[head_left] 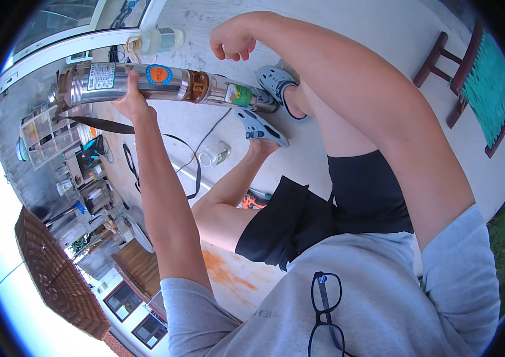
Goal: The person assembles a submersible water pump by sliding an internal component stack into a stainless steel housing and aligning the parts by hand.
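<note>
A long stainless-steel submersible pump [175,92] stretches across the upper left, with labels and a rusty brown section along its casing. My left hand [131,102] grips its casing, thumb over the near side; the fingers behind it are hidden. The pump's narrower right end lies near my clog-covered feet. A flat black cable or strap [112,126] hangs from the left end and loops down towards the floor. Above the pump, apart from it, my right hand [233,43] hangs from a bent wrist with fingers loosely curled in and nothing visible in them.
A clear plastic bottle [163,40] stands beyond the pump, beside a white frame [74,44]. Below the pump lies a clear jar [221,153]. An orange-handled tool [254,202] is by my leg. A turquoise woven seat [490,89] stands far right; cluttered shelves [50,140] are at left.
</note>
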`<state>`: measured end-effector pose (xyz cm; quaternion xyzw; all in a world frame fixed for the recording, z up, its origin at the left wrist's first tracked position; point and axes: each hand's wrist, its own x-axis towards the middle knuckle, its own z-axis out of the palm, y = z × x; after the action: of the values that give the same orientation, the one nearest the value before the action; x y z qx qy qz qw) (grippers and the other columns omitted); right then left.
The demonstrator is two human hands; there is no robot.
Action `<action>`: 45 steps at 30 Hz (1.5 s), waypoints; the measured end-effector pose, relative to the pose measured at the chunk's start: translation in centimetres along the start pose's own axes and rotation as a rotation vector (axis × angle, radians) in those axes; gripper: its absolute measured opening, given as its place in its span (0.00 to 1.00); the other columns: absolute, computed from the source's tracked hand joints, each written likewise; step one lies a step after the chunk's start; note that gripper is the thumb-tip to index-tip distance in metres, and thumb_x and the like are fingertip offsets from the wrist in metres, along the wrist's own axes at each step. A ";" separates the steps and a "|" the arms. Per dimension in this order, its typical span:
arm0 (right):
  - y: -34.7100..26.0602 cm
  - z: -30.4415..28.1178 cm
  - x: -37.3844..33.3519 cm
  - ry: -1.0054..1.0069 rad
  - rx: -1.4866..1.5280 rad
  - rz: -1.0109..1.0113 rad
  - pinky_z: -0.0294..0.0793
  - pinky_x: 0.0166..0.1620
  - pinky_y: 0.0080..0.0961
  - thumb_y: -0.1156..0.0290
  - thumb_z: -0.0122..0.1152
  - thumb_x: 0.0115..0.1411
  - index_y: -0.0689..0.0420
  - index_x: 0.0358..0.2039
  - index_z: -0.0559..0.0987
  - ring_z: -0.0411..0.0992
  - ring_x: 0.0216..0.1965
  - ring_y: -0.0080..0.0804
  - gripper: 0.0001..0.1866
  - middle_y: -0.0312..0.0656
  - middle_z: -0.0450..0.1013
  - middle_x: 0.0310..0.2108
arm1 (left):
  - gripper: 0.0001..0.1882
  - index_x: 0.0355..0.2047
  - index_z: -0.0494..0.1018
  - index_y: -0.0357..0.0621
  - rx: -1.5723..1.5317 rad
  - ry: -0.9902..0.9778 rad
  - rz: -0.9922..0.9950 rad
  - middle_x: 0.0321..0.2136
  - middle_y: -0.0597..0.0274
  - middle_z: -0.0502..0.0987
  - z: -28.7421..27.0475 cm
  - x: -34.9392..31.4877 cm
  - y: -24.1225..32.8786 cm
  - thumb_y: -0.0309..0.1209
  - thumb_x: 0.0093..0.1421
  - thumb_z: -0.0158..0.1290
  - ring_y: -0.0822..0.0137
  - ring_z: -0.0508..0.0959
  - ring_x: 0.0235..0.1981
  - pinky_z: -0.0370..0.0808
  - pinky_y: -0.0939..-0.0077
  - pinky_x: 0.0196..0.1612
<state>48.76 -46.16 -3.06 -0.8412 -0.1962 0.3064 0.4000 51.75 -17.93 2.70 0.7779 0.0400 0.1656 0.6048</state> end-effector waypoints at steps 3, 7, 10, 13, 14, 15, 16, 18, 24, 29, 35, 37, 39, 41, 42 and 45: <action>0.2 0.3 0.4 -0.033 -0.011 0.029 0.78 0.38 0.35 0.77 0.52 0.57 0.53 0.54 0.76 0.80 0.40 0.38 0.23 0.47 0.79 0.43 | 0.34 0.54 0.66 0.42 0.029 -0.008 -0.018 0.43 0.58 0.78 -0.5 1.2 -0.4 0.29 0.49 0.70 0.67 0.80 0.36 0.75 0.75 0.26; 0.2 0.8 1.4 -0.045 -0.023 0.050 0.78 0.38 0.36 0.78 0.51 0.57 0.48 0.58 0.73 0.80 0.40 0.38 0.27 0.47 0.78 0.45 | 0.32 0.53 0.68 0.42 0.034 -0.037 -0.050 0.43 0.60 0.78 -2.4 2.9 -1.3 0.30 0.49 0.70 0.67 0.80 0.36 0.77 0.73 0.28; 0.7 -0.2 1.7 -0.236 0.049 0.012 0.79 0.50 0.38 0.79 0.51 0.54 0.53 0.65 0.66 0.77 0.50 0.47 0.34 0.55 0.75 0.52 | 0.33 0.54 0.67 0.43 0.009 -0.032 -0.114 0.45 0.60 0.77 -3.0 4.7 -2.8 0.30 0.49 0.70 0.65 0.80 0.40 0.80 0.70 0.33; 0.1 0.8 3.5 -0.287 0.055 -0.035 0.79 0.48 0.39 0.80 0.49 0.54 0.54 0.65 0.66 0.78 0.48 0.46 0.34 0.55 0.74 0.52 | 0.34 0.55 0.67 0.42 0.008 -0.015 -0.153 0.47 0.59 0.76 -5.2 5.4 -3.8 0.30 0.49 0.70 0.64 0.80 0.44 0.81 0.68 0.39; -0.3 1.1 3.9 -0.299 0.061 -0.046 0.79 0.48 0.39 0.80 0.49 0.54 0.54 0.65 0.66 0.78 0.48 0.46 0.34 0.55 0.74 0.52 | 0.34 0.55 0.67 0.42 0.022 -0.005 -0.158 0.47 0.59 0.76 -6.2 5.7 -4.0 0.30 0.49 0.70 0.64 0.80 0.44 0.81 0.68 0.39; -0.8 1.4 4.3 -0.313 0.044 -0.060 0.79 0.48 0.39 0.80 0.50 0.54 0.54 0.65 0.66 0.78 0.48 0.46 0.34 0.55 0.75 0.52 | 0.34 0.54 0.67 0.42 0.029 0.011 -0.177 0.46 0.59 0.77 -7.3 6.1 -4.2 0.30 0.49 0.70 0.64 0.80 0.43 0.81 0.68 0.38; -1.4 1.7 4.8 -0.328 0.028 -0.079 0.80 0.48 0.39 0.81 0.50 0.54 0.54 0.65 0.66 0.78 0.47 0.46 0.34 0.55 0.75 0.52 | 0.33 0.54 0.67 0.41 0.038 0.029 -0.194 0.45 0.58 0.77 -8.7 6.4 -4.3 0.30 0.49 0.70 0.64 0.80 0.42 0.81 0.69 0.36; -0.5 0.7 4.2 -0.305 0.019 -0.034 0.80 0.48 0.39 0.81 0.51 0.54 0.54 0.65 0.66 0.78 0.48 0.47 0.34 0.55 0.75 0.52 | 0.31 0.51 0.68 0.41 0.049 0.006 -0.202 0.42 0.59 0.78 -7.0 6.5 -4.4 0.31 0.49 0.70 0.65 0.81 0.37 0.80 0.71 0.30; -1.2 2.9 5.8 -0.337 -0.135 -0.070 0.78 0.48 0.38 0.75 0.59 0.56 0.54 0.63 0.66 0.77 0.48 0.44 0.33 0.54 0.73 0.52 | 0.21 0.39 0.74 0.38 0.039 0.066 -0.187 0.27 0.61 0.79 -6.6 6.5 -5.0 0.33 0.49 0.70 0.69 0.77 0.21 0.74 0.74 0.20; -4.1 10.4 7.9 0.079 -0.595 -0.097 0.79 0.38 0.37 0.76 0.52 0.59 0.41 0.63 0.68 0.80 0.40 0.39 0.31 0.46 0.77 0.48 | 0.20 0.38 0.74 0.39 0.057 0.058 -0.210 0.26 0.60 0.78 -6.7 6.7 -4.8 0.34 0.49 0.70 0.68 0.77 0.21 0.74 0.72 0.20; -5.8 14.1 9.3 0.096 -0.630 -0.093 0.79 0.44 0.35 0.75 0.55 0.62 0.33 0.74 0.44 0.75 0.52 0.39 0.46 0.41 0.64 0.62 | 0.22 0.41 0.73 0.41 0.066 0.027 -0.200 0.26 0.62 0.78 -6.9 6.7 -4.8 0.34 0.49 0.70 0.69 0.76 0.20 0.73 0.74 0.19; -5.4 14.6 9.5 0.145 -0.625 -0.051 0.79 0.44 0.36 0.74 0.55 0.63 0.35 0.74 0.44 0.75 0.51 0.38 0.45 0.41 0.65 0.62 | 0.23 0.41 0.73 0.41 0.028 0.035 -0.182 0.26 0.62 0.78 -6.1 6.3 -4.9 0.34 0.49 0.70 0.69 0.76 0.21 0.73 0.74 0.19; -5.2 14.8 9.6 0.201 -0.623 -0.015 0.78 0.43 0.36 0.73 0.54 0.63 0.36 0.74 0.44 0.76 0.50 0.38 0.44 0.41 0.65 0.61 | 0.23 0.43 0.72 0.41 0.026 0.007 -0.181 0.29 0.63 0.79 -6.2 6.6 -4.7 0.33 0.49 0.70 0.70 0.77 0.23 0.72 0.75 0.19; -5.7 15.1 9.6 0.210 -0.651 -0.022 0.75 0.44 0.38 0.71 0.55 0.64 0.40 0.74 0.44 0.76 0.48 0.37 0.43 0.42 0.66 0.59 | 0.25 0.45 0.72 0.43 0.037 0.035 -0.183 0.31 0.64 0.79 -6.5 6.4 -4.6 0.33 0.49 0.69 0.70 0.78 0.25 0.73 0.75 0.20; -6.2 15.3 9.4 0.217 -0.653 -0.027 0.75 0.44 0.38 0.71 0.55 0.64 0.40 0.74 0.44 0.76 0.48 0.37 0.43 0.42 0.66 0.59 | 0.26 0.46 0.71 0.43 0.033 0.042 -0.181 0.32 0.64 0.79 -6.9 6.4 -4.5 0.33 0.49 0.70 0.70 0.78 0.26 0.74 0.74 0.21; -6.9 15.1 8.4 0.200 -0.637 -0.074 0.70 0.45 0.38 0.70 0.62 0.59 0.40 0.74 0.44 0.75 0.50 0.37 0.49 0.49 0.66 0.59 | 0.27 0.48 0.71 0.46 0.011 0.034 -0.176 0.37 0.64 0.79 -6.5 5.8 -4.1 0.33 0.50 0.69 0.70 0.80 0.31 0.74 0.74 0.23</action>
<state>44.19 -28.88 -8.03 -0.9422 -0.2722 0.1308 0.1450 55.81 -9.29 1.36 0.7717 0.1195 0.1247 0.6121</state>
